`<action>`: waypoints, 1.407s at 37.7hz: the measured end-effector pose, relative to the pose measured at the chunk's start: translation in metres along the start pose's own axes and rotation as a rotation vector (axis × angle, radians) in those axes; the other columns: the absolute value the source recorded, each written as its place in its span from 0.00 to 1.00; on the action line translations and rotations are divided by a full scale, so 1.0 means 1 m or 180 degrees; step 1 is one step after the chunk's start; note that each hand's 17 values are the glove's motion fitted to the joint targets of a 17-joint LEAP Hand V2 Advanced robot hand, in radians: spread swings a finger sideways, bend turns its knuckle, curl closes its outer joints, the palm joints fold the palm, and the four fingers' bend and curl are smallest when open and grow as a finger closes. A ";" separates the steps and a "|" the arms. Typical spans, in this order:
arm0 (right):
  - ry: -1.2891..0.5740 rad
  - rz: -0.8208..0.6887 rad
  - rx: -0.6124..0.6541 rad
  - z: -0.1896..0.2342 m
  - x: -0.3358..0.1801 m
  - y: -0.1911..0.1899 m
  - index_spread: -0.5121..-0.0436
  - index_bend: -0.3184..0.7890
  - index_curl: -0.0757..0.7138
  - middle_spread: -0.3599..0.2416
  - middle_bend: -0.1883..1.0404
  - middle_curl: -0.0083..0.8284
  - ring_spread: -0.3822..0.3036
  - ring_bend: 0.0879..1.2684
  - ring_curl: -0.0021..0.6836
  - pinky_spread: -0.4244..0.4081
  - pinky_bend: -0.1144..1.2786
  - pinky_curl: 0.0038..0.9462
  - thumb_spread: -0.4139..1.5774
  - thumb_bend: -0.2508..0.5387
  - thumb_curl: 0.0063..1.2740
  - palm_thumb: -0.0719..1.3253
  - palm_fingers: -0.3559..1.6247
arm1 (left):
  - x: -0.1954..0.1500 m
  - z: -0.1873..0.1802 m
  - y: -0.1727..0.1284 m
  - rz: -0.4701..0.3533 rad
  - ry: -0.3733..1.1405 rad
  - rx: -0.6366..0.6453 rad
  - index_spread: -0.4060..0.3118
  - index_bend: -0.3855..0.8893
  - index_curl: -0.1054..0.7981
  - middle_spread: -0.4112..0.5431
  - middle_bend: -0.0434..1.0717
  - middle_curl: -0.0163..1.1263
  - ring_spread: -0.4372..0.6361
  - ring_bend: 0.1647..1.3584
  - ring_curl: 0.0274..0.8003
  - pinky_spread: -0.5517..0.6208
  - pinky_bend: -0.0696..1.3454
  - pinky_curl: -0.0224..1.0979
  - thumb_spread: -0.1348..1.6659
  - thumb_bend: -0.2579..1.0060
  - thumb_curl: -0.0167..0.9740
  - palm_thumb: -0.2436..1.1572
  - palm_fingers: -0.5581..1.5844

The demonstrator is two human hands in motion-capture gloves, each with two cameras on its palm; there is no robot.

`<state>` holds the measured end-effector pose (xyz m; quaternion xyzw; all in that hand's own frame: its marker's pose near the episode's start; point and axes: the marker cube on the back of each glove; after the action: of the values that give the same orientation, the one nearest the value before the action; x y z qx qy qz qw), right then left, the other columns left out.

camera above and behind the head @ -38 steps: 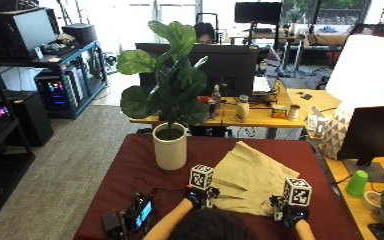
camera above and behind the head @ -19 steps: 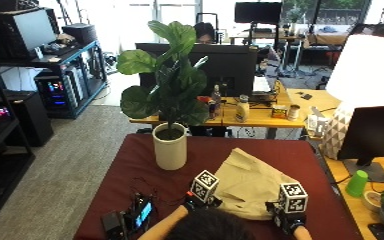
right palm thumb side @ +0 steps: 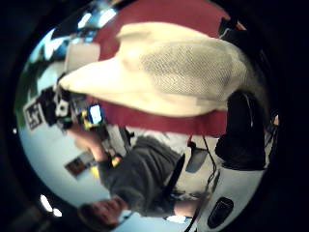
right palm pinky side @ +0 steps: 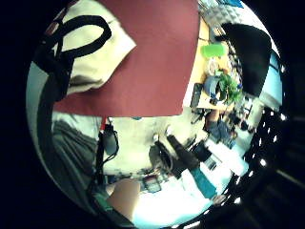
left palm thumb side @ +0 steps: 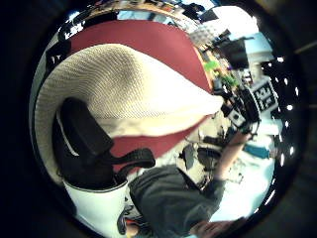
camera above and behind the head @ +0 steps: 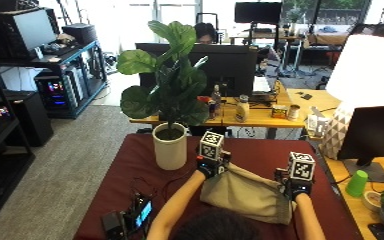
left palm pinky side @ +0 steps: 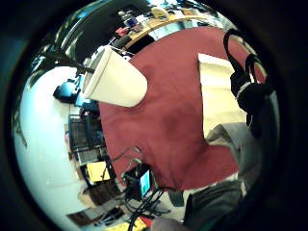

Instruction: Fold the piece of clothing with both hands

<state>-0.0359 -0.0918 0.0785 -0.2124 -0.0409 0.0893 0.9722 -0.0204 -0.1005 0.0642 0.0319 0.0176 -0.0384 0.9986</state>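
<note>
I see a beige piece of clothing (camera above and behind the head: 248, 194) held up over the dark red tabletop (camera above and behind the head: 129, 165). My left hand (camera above and behind the head: 208, 165) pinches one top corner of it and my right hand (camera above and behind the head: 294, 187) pinches the other top corner. Both hands are raised off the tabletop and stand apart, with the top edge of the cloth stretched between them. The rest of the cloth hangs down toward me, and its lower edge sits close to the top of my head at the bottom of the outside view.

In the left thumb side palm view the cloth (left palm thumb side: 133, 91) fills much of the picture, and a black fingertip (left palm thumb side: 84, 130) is curled onto its edge. In the right thumb side palm view the knit cloth (right palm thumb side: 186, 67) hangs across the picture in the same way, with a black finger (right palm thumb side: 245, 128) at its edge.

A white pot (camera above and behind the head: 171, 146) with a big green plant (camera above and behind the head: 169, 82) stands on the tabletop, near my left hand but not touching it. A small black device with a lit screen (camera above and behind the head: 139, 212) lies on the tabletop near its front left edge. A green cup (camera above and behind the head: 356, 183) stands on the wooden desk to the right.
</note>
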 end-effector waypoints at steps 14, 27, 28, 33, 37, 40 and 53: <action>-0.0195 0.1096 0.0232 0.098 0.060 -0.074 0.47 0.34 0.27 0.42 0.38 0.54 0.37 0.42 0.65 0.48 0.47 0.44 0.89 0.40 0.27 0.55 0.42 | 0.083 0.061 -0.008 0.0161 -0.0533 0.0268 0.39 0.45 0.63 0.40 0.11 0.34 0.38 0.26 0.48 0.59 0.22 0.36 0.85 0.19 0.27 0.34 0.40; -0.0709 0.1328 0.0527 0.162 0.068 -0.046 0.64 0.58 0.42 0.64 0.32 0.49 0.68 0.19 0.47 0.75 0.36 0.35 0.80 0.32 0.19 0.28 0.38 | 0.089 0.151 0.034 0.0397 0.0554 -0.0995 0.46 0.40 0.55 0.52 0.20 0.30 0.58 0.26 0.44 0.80 0.23 0.34 0.73 0.15 0.21 0.15 0.25; -0.0732 0.1286 0.0635 0.163 0.066 -0.046 0.64 0.58 0.42 0.64 0.31 0.48 0.69 0.18 0.45 0.75 0.35 0.34 0.80 0.32 0.20 0.29 0.39 | 0.087 0.149 0.034 0.0421 0.0539 -0.1081 0.46 0.41 0.54 0.53 0.20 0.29 0.59 0.26 0.43 0.80 0.23 0.34 0.73 0.16 0.21 0.15 0.25; -0.0702 0.1092 0.0936 0.158 0.059 -0.051 0.59 0.50 0.43 0.52 0.41 0.53 0.53 0.24 0.46 0.63 0.32 0.32 0.81 0.41 0.22 0.42 0.58 | 0.066 0.128 0.031 0.0212 0.0298 -0.1276 0.46 0.40 0.51 0.55 0.18 0.28 0.63 0.26 0.40 0.83 0.25 0.33 0.71 0.19 0.22 0.17 0.25; -0.0449 0.0980 0.0817 0.145 0.056 -0.058 0.58 0.37 0.40 0.46 0.42 0.54 0.40 0.33 0.52 0.42 0.42 0.36 0.81 0.48 0.24 0.52 0.74 | 0.044 0.092 0.028 -0.0025 0.0198 -0.1115 0.47 0.40 0.49 0.55 0.19 0.28 0.63 0.30 0.40 0.83 0.26 0.33 0.72 0.19 0.22 0.18 0.27; -0.0388 0.0932 0.0626 0.121 0.051 -0.058 0.60 0.33 0.39 0.41 0.46 0.57 0.35 0.44 0.61 0.36 0.46 0.41 0.81 0.52 0.26 0.58 0.81 | 0.029 0.058 0.032 -0.0087 0.0138 -0.1021 0.48 0.40 0.48 0.56 0.20 0.28 0.64 0.32 0.40 0.83 0.28 0.34 0.72 0.19 0.22 0.18 0.27; -0.0956 0.0845 0.0770 -0.009 -0.055 -0.050 0.59 0.21 0.27 0.32 0.64 0.67 0.25 0.67 0.76 0.25 0.66 0.54 0.75 0.49 0.30 0.69 0.79 | -0.011 -0.038 0.068 -0.0064 0.0604 -0.0486 0.51 0.41 0.45 0.57 0.20 0.27 0.62 0.37 0.40 0.77 0.33 0.35 0.74 0.20 0.23 0.20 0.33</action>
<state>-0.0813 -0.1507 0.0895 -0.0823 -0.1458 0.2513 0.9533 -0.0277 -0.0291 0.0312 -0.0410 0.1152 -0.0437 0.9915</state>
